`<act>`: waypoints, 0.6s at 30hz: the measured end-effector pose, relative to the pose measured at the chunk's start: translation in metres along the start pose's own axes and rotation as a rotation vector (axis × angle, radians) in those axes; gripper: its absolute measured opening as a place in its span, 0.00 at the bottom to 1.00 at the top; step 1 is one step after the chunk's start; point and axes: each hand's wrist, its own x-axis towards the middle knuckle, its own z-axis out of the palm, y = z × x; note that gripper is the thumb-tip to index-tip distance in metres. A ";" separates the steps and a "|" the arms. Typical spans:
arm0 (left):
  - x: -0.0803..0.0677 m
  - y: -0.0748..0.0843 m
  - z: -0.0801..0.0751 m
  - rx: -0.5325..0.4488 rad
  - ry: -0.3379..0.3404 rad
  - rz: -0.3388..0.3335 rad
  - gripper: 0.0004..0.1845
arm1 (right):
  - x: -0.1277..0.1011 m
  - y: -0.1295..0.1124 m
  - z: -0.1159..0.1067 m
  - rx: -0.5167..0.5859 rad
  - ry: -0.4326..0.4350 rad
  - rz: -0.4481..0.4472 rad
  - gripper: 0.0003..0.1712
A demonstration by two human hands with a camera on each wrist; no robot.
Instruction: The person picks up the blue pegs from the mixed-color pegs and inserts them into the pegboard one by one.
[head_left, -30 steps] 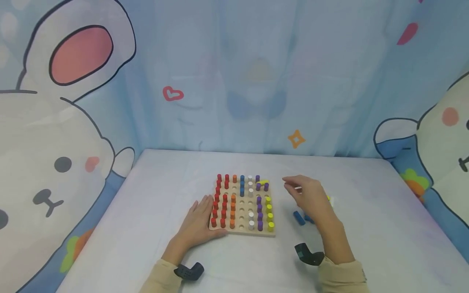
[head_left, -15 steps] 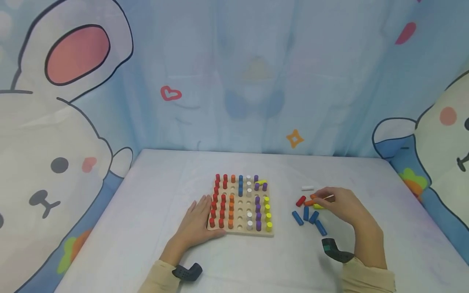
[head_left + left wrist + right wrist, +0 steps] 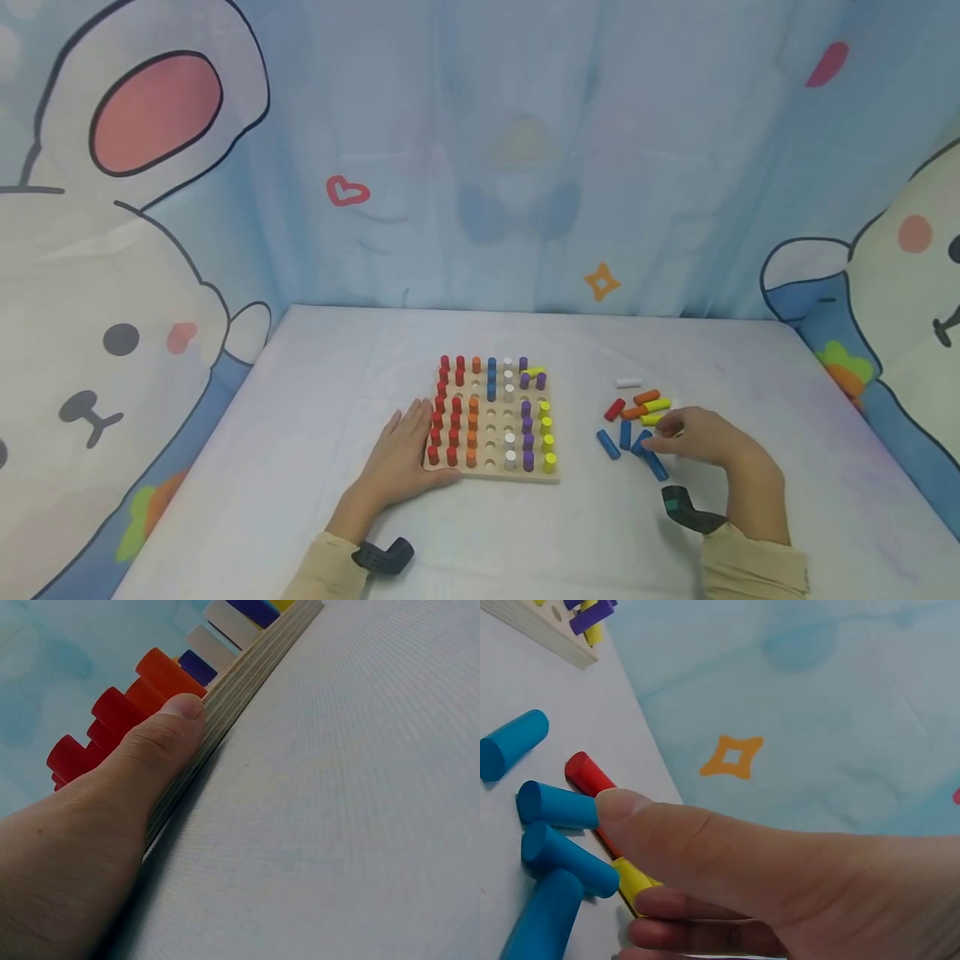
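Observation:
A wooden pegboard [image 3: 491, 425] holds upright red, orange, blue, white, purple and yellow pegs, with several bare holes. One yellow peg [image 3: 534, 372] lies tilted across its far right corner. Fingers straight, my left hand [image 3: 401, 450] rests along the board's left side, and its thumb [image 3: 169, 735] touches the near edge. My right hand [image 3: 705, 437] is over the loose pegs, thumb and fingers apart with no peg seen between them. Under and beside it lie several blue pegs [image 3: 608, 445]. In the right wrist view, its thumb tip overlaps the end of a blue peg [image 3: 559, 805].
Loose on the white table [image 3: 570, 533], behind the blue pegs, lie a white peg [image 3: 628, 383], a red peg [image 3: 615, 409], two orange pegs [image 3: 647, 397] and yellow pegs [image 3: 657, 405]. A patterned curtain [image 3: 420, 250] hangs behind the table.
My right hand has moved from beside the board to the right, over the orange and yellow pegs, then nearer toward the blue ones. My left hand has stayed at the board.

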 end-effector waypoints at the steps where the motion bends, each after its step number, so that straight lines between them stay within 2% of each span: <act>1: 0.000 0.000 0.000 -0.001 0.001 0.004 0.63 | 0.000 0.000 0.001 -0.004 0.004 0.009 0.42; 7: 0.000 0.001 0.001 -0.001 -0.001 0.005 0.63 | 0.004 -0.001 0.006 -0.041 0.023 0.023 0.43; 13: 0.000 0.002 0.000 -0.004 -0.014 -0.004 0.63 | 0.005 -0.007 0.009 -0.087 0.026 0.010 0.39; 18: 0.000 0.003 -0.001 -0.015 -0.005 -0.002 0.63 | 0.006 -0.011 0.012 -0.075 0.009 0.041 0.37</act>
